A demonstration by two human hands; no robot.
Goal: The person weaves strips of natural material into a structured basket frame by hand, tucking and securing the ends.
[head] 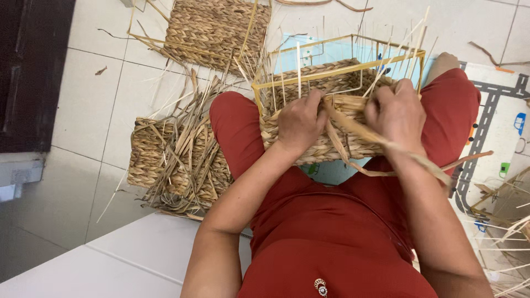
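A half-woven straw basket on a yellow wire frame rests on my lap, between my knees in red trousers. My left hand presses on the woven wall near the top edge, fingers curled over the weave. My right hand grips a flat straw strand that runs from the basket's rim across toward my right forearm. Thin upright straw stakes stick out of the frame's top.
A woven mat with loose straw bundles lies on the tiled floor at my left. Another woven panel lies farther off. A play mat with road print is at the right, with more straw and a frame at the right edge.
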